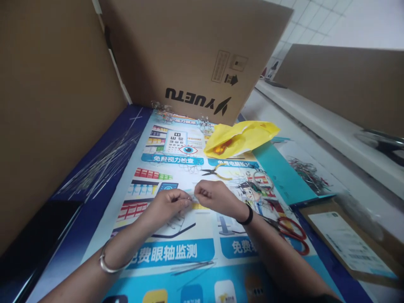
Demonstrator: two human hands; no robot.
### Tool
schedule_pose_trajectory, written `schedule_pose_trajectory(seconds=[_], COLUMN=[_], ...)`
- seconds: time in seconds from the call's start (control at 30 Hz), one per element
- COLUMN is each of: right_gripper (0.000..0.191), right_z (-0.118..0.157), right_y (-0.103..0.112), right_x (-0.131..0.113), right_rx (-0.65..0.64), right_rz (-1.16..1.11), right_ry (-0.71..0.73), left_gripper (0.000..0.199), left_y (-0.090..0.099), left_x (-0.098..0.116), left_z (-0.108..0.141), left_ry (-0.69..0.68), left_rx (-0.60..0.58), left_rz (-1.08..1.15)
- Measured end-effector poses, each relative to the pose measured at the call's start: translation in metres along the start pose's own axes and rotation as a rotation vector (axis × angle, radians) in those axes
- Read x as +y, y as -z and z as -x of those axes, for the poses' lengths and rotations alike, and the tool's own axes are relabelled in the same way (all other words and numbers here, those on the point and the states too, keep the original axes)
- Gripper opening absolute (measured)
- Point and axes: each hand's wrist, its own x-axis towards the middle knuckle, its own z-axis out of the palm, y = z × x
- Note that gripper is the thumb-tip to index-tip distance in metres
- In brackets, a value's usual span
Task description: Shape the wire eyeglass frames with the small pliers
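Observation:
My left hand (173, 205) is closed in a pinch, and a short bit of thin wire (190, 198) glints at its fingertips. Close beside it, my right hand (217, 195) is curled shut with its fingertips turned toward the left hand. What the right fingers hold, if anything, is hidden. Just beyond the hands lie pliers (216, 171) with yellow handles, their jaws apart. Red-handled scissors (292, 231) rest by my right forearm, partly covered by it. A few thin dark rods (193, 268) lie on the printed sheet (195, 231) nearer to me.
Long thin wires (104, 164) are spread at the left. A yellow bag (241, 136) with something orange inside lies beyond the pliers. Tangled wire pieces (306, 170) sit by a teal folder (284, 176) at the right. Cardboard panels (189, 50) stand behind and on the left.

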Motion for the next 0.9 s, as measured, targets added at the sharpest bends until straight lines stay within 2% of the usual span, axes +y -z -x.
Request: schedule_pose_trajectory(seconds=[0.17, 0.33, 0.5, 0.77, 0.9], right_gripper=[0.011, 0.019, 0.033, 0.044, 0.043], right_z=[-0.003, -0.005, -0.007, -0.010, -0.011], right_y=[-0.013, -0.029, -0.039, -0.060, -0.063], right_x=[0.014, 0.019, 0.013, 0.013, 0.018], right_rx=[0.028, 0.051, 0.046, 0.147, 0.094], right_rz=[-0.276, -0.612, -0.919, -1.138, -1.125], right_ry=[-0.104, -0.252, -0.385, -0.459, -0.424], left_gripper=[0.014, 0.012, 0.014, 0.026, 0.031], left_y=[0.004, 0.001, -0.003, 0.000, 0.000], left_x=[-0.005, -0.012, -0.014, -0.028, -0.031], left_z=[-0.003, -0.005, -0.007, -0.011, -0.013], left_ry=[-0.096, -0.089, -0.064, -0.040, -0.049], left_rx=[0.124, 0.172, 0.197, 0.176, 0.164], left_rz=[-0.022, 0.000, 0.032, -0.047, -0.056])
